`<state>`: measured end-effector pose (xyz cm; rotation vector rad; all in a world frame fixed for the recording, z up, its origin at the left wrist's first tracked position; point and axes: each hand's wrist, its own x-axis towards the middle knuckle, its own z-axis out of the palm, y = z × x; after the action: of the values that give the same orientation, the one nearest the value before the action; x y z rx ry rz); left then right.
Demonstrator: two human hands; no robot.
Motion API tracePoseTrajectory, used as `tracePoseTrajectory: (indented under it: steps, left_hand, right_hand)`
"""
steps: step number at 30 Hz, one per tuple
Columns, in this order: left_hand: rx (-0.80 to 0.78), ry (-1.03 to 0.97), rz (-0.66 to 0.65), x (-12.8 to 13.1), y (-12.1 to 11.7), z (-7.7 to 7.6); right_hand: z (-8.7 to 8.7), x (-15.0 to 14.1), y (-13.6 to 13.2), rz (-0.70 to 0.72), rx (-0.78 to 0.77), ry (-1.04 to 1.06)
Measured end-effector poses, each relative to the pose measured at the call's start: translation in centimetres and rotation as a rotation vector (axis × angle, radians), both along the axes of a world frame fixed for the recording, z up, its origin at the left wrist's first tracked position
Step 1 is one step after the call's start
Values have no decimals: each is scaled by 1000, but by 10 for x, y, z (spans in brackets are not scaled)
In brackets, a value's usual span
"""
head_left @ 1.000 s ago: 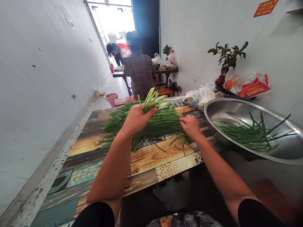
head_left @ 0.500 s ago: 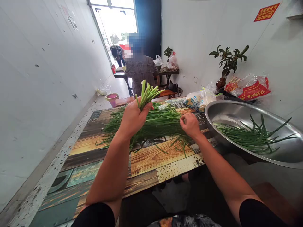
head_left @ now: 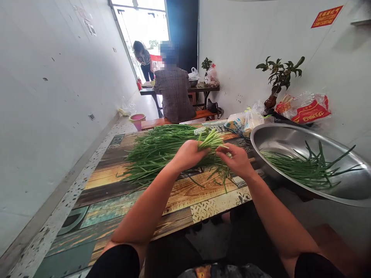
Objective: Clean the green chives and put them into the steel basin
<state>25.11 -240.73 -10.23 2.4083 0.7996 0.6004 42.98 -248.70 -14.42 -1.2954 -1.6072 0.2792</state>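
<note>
Stalks of a long green vegetable are spread over three places, from which an early stage may be judged: a modest layer of stalks is held in the metal basin at the right, one bunch is kept up in the left hand, and a far larger heap is left lying across the far middle of the tabletop. The left grip is closed round the bunch, with its pale ends pointed far and right; by the right hand thumb and forefinger are brought together at those ends, though whether a stalk is pinched there cannot be told. Loose scraps are scattered just below the right hand, so some picking over may be taken as done. Between the heap and the near edge, bare surface is offered at the left and middle, while the near edge is crossed by both forearms. At the far right, room is narrowed by a clear plastic bag standing near the basin's rim. Between right hand and basin only a short gap is left, and the raised rim would have to be cleared by anything carried over
</note>
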Motion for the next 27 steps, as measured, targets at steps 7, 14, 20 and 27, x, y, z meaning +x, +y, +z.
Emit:
tracePoseTrajectory:
  steps: [7, 14, 20, 27]
  left_hand:
    - [-85, -24, -21, 0, 0, -1]
    - [-67, -25, -54, 3, -2, -2]
    - [-115, 2, -95, 0, 0, -1]
    - [-160, 124, 18, -2, 2, 0]
  right_hand:
    - [-6, 0, 8, 61, -111, 178]
    - [-13, -12, 14, 103, -163, 507]
    - [-11, -21, 21, 145, -174, 814]
    - [-24, 32, 29, -578, 124, 292]
